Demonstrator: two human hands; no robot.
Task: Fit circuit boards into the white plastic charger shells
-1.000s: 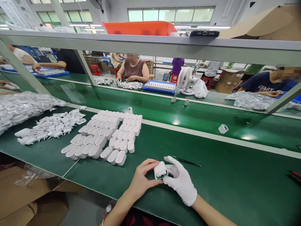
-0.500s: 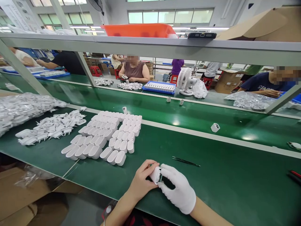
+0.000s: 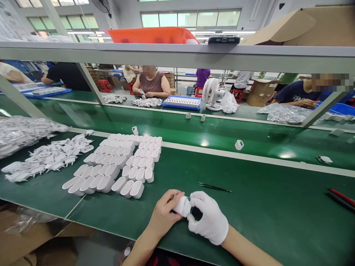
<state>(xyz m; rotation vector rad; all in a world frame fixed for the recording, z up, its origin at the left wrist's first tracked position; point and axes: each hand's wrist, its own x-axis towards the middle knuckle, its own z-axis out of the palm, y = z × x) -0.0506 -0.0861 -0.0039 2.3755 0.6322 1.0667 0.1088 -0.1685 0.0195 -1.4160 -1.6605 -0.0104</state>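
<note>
Pointing its mouth rightward, long axis crosswise, a white housing is clamped in the left grip.

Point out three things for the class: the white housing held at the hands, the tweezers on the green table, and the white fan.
White housing [image 3: 181, 206], head view: on its side wall.
Tweezers [image 3: 215, 187], head view: midway along their length.
White fan [image 3: 211, 91], head view: on its grille.

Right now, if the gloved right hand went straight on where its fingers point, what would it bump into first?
Most likely the white case, held by the bare left hand. The gloved right hand looks right up against its end, though actual contact is hard to tell.
</note>
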